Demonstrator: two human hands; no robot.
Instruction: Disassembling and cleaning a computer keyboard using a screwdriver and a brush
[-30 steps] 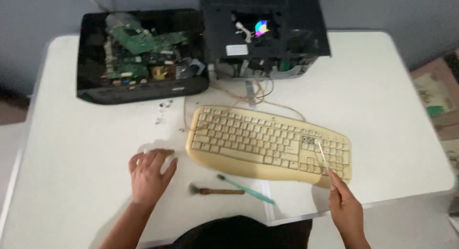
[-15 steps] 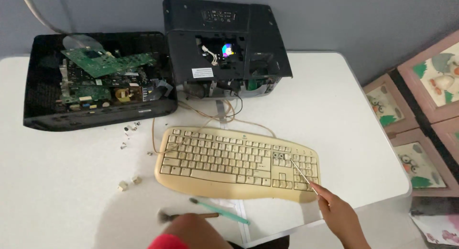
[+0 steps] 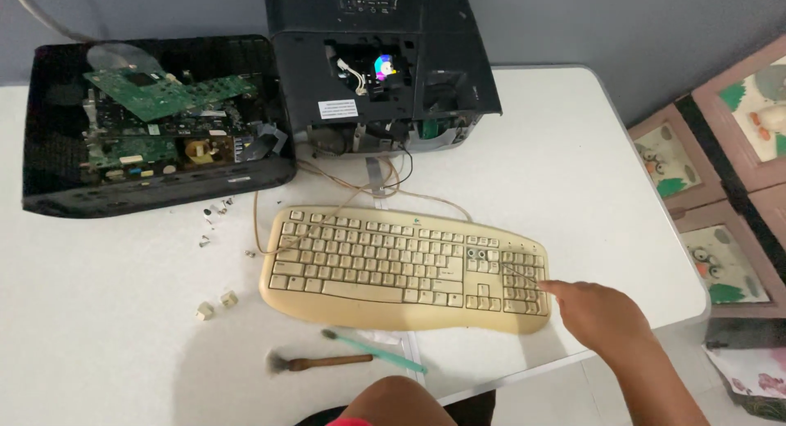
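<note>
White and wide, the surface [image 3: 98,344] carries a yellowed keyboard [image 3: 393,266] lying flat near the front edge, its cable [image 3: 327,198] looping back toward two opened black machines; the left case [image 3: 155,123] shows green circuit boards, the right case [image 3: 385,62] a lit lens and loose wires; grey wall stands behind, and framed pictures [image 3: 720,180] lean on the floor at the right.

Only the right hand [image 3: 594,311] is in view, at the keyboard's right end; it pinches a thin tool [image 3: 520,272] between narrow, closed fingers, and the tip points in among the number keys; whether the tip is under a key or just resting on it is too fine to tell. The left hand is out of view.

To work well among the keys, the tool looks best kept low and nearly flat, pressed gently; a steep angle could let it slip across the caps; nothing steadies the keyboard on the other side, so a hard push might slide it on the smooth top.

Small screws [image 3: 214,217] and two pale key caps [image 3: 217,305] lie loose left of the keyboard, well apart from the hand; a small brush [image 3: 315,362] and a teal toothbrush [image 3: 372,352] lie in front of it, near the edge, touching nothing else; a sweeping elbow could scatter them.
</note>
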